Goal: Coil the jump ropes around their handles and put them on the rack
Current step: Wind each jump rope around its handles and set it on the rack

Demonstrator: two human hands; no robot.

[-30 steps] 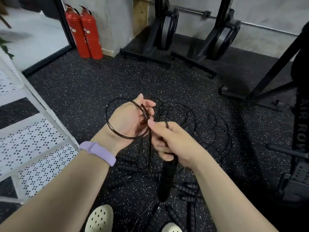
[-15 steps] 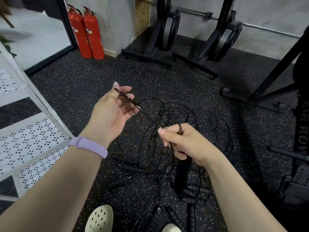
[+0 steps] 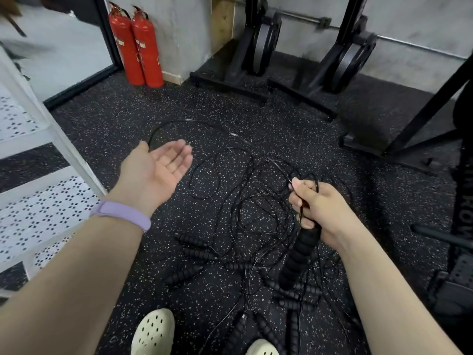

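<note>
Item: white rack [image 3: 38, 155] edges my left; speckled floor [image 3: 107, 124] lies bare beyond. My left hand [image 3: 156, 170] is spread, palm up. My right hand [image 3: 320, 208] grips a ribbed black handle [image 3: 297, 260] above tangled jump ropes [image 3: 245, 201].

The left hand [image 3: 156, 170] has let go of the thin black jump rope cord [image 3: 184, 123] and opened palm-up. The freed cord now arcs loose above the speckled floor, and the right hand [image 3: 320, 208] has shifted rightward.
</note>
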